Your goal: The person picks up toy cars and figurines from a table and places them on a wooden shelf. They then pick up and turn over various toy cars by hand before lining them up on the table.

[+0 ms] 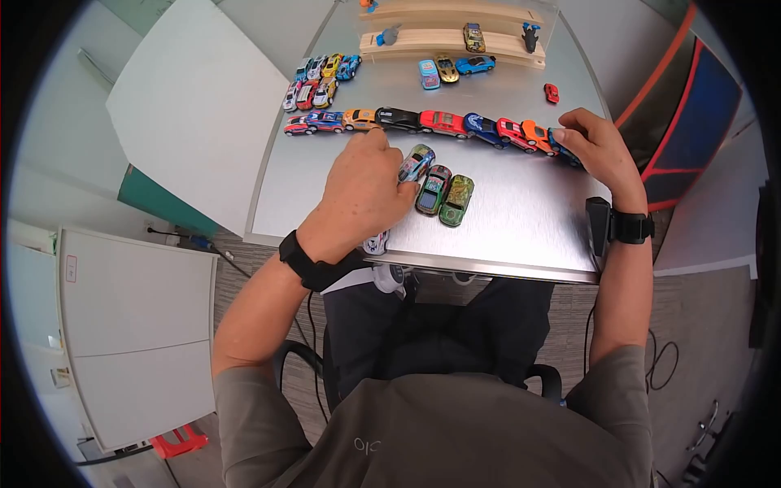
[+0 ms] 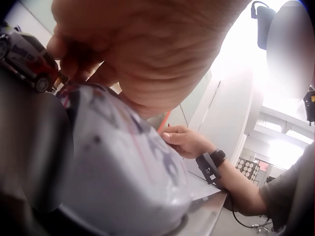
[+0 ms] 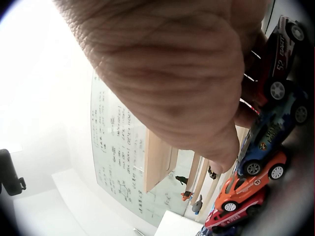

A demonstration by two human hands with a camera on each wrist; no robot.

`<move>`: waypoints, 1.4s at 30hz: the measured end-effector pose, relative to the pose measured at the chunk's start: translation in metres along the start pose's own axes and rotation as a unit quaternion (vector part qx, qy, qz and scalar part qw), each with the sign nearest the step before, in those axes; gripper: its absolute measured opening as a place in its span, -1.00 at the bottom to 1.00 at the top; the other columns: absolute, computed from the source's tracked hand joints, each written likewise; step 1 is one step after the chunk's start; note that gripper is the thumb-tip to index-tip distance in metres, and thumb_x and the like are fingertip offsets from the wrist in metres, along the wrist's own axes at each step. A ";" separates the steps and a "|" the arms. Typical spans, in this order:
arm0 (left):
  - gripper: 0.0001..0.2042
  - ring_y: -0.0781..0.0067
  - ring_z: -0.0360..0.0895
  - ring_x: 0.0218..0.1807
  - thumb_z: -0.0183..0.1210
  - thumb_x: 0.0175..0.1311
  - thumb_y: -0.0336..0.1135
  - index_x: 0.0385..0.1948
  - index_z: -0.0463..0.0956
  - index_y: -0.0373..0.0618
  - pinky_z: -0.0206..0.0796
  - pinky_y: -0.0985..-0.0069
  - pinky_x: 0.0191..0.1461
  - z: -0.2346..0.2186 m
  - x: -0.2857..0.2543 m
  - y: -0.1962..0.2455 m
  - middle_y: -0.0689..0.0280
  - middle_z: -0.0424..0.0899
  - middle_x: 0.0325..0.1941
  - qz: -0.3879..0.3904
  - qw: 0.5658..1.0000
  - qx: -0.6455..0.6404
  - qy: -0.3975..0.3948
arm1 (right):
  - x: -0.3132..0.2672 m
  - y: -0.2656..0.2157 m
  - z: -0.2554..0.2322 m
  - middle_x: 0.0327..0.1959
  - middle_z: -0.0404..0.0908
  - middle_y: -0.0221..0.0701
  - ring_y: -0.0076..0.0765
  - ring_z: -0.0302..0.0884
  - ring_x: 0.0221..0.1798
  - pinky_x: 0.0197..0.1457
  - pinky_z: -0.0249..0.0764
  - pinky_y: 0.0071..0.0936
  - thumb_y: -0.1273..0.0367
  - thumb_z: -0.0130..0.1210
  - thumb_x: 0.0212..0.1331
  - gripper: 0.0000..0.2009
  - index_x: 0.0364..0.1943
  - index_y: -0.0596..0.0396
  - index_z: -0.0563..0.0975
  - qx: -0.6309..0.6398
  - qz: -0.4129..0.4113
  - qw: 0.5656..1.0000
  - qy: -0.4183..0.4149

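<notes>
Nearest the left wrist camera lay a white toy car. Near the right end of the car row, the right hand curved over a blue car, presumably light, rigid and slick, best taken by its sides. The left hand had curled fingers; neither hand's grip could be confirmed. An orange car and a dark car obstructed the blue car's ends.

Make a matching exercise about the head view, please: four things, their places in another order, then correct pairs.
1. Right hand
2. Black car
3. Gold car
4. Small red car

A. Between two blue cars
B. Alone near the table's right edge
C. At the right end of the long car row
D. Between an orange car and a red car

Pairs: 1-C, 2-D, 3-A, 4-B
</notes>
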State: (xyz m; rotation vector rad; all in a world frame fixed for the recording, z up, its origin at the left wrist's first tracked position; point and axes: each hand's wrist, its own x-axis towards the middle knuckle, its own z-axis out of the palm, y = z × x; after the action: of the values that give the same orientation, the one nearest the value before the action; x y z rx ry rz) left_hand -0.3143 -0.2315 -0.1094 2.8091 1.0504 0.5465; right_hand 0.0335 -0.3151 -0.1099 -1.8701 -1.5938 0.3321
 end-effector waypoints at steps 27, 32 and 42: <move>-0.72 0.02 0.50 -0.09 0.38 -0.05 -0.46 -0.26 0.63 -0.34 0.38 0.20 -0.02 -0.006 -0.002 -0.005 0.10 0.52 -0.22 0.021 0.998 -0.049 0.024 | 0.000 -0.001 -0.002 -0.37 0.64 -0.22 -0.36 0.57 -0.32 -0.23 0.48 -0.40 0.19 0.26 0.27 -0.61 -0.11 0.33 0.61 -0.002 0.010 1.000 -0.011; -0.71 0.04 0.50 -0.10 0.36 -0.03 -0.47 -0.22 0.62 -0.34 0.38 0.23 -0.04 -0.011 -0.003 -0.007 0.12 0.52 -0.21 0.016 0.996 -0.082 0.011 | 0.000 0.002 -0.001 -0.40 0.63 -0.25 -0.39 0.55 -0.34 -0.26 0.46 -0.41 0.19 0.26 0.26 -0.61 -0.11 0.32 0.61 -0.003 0.000 1.000 0.002; -0.71 0.04 0.49 -0.12 0.37 -0.01 -0.45 -0.21 0.63 -0.33 0.37 0.23 -0.05 -0.005 -0.003 -0.016 0.12 0.52 -0.22 0.040 0.998 -0.053 0.004 | 0.000 0.003 0.000 -0.44 0.60 -0.29 -0.42 0.50 -0.38 -0.29 0.43 -0.40 0.20 0.27 0.26 -0.62 -0.13 0.32 0.60 0.006 0.002 1.000 -0.004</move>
State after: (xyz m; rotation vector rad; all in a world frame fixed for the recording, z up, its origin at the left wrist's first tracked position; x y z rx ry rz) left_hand -0.3276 -0.2213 -0.1091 2.7678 0.8845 0.6048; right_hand 0.0357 -0.3155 -0.1112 -1.8643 -1.5910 0.3512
